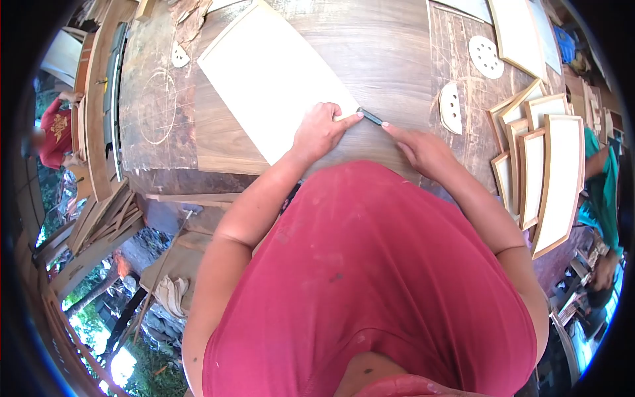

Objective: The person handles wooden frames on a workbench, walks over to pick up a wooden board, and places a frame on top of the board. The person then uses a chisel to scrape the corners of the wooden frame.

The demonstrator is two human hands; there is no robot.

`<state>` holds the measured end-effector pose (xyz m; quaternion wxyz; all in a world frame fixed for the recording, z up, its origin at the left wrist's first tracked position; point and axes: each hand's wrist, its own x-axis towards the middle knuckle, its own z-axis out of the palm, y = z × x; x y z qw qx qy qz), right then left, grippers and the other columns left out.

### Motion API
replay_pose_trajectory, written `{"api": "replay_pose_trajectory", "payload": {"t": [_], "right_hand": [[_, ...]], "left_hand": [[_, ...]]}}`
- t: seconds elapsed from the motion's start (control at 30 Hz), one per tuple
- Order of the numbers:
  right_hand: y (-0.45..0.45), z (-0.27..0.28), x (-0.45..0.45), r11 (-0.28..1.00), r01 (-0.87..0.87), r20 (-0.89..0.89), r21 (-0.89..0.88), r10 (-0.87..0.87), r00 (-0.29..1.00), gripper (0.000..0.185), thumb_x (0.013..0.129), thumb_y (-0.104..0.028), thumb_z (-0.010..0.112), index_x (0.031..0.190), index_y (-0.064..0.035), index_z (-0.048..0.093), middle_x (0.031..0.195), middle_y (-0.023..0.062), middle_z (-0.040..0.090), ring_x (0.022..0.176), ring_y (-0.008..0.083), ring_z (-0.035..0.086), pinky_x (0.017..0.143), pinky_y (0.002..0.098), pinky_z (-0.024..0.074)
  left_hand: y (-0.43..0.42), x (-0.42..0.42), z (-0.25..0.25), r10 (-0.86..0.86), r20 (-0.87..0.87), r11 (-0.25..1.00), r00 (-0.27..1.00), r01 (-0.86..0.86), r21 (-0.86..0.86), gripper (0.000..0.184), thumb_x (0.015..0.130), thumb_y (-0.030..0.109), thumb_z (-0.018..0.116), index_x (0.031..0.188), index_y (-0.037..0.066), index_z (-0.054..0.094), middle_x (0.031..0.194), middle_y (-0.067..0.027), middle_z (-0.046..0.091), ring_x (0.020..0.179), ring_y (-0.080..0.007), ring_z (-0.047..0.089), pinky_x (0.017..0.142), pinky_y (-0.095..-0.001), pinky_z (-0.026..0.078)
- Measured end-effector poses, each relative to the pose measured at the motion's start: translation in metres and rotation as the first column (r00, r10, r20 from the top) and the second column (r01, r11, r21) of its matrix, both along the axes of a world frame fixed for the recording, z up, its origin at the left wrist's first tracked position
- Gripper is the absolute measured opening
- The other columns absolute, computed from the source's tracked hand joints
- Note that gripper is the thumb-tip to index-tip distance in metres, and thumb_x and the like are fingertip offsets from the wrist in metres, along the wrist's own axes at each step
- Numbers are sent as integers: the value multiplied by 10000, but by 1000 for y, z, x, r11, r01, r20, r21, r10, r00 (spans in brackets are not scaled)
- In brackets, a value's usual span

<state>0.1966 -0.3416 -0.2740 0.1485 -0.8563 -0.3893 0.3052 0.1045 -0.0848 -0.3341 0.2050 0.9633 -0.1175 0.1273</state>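
A white panel with a thin wooden rim (264, 73) lies aslant on a brown wood-grain board (383, 59). My left hand (323, 131) rests at the panel's near right corner, its fingers curled over the edge and its thumb reaching toward a slim dark bar-like tool (372, 117). The other end of this tool is in my right hand (423, 151), with the index finger stretched along it. Its tip meets the panel's corner, close to my left fingertips. Whether it is a blade or a file cannot be made out.
Several framed panels (552, 178) are stacked at the right. Perforated sanding discs (486, 57) lie on the scuffed worktable (155, 86), one of them a folded disc (450, 109). A person in red (56, 132) stands at the left, and a person in green (598, 192) at the right.
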Motion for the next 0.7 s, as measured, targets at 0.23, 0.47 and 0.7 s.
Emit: {"api": "replay_pose_trajectory", "payload": {"t": [0.23,0.47,0.7], "right_hand": [[1,4,4,1000,0,-2,-18,0,1000,436,1003,-232,457,1423,-349,452,875,155,651,808,337,639,717,454,518],[-5,-5,3,997,44,-29,65,-42,999,440,1000,-245,461,1427,-353,449,1022,154,682,896,346,656,785,457,532],[-18,3,3,975,222,-122,-2,-221,968,472,996,-231,465,1450,-351,420,1204,119,656,1025,347,647,899,428,524]], "left_hand": [[0,0,1,2,24,1000,1000,-2,-11,467,820,52,667,1186,341,676,878,-26,534,793,-203,545,755,-351,442],[-9,-1,6,97,18,994,995,-96,-62,421,834,107,670,1239,217,644,930,-42,540,879,-217,537,816,-369,419],[-9,-1,8,77,-36,995,996,-75,59,400,837,101,654,1208,250,661,973,-52,538,895,-236,527,831,-382,407]]}}
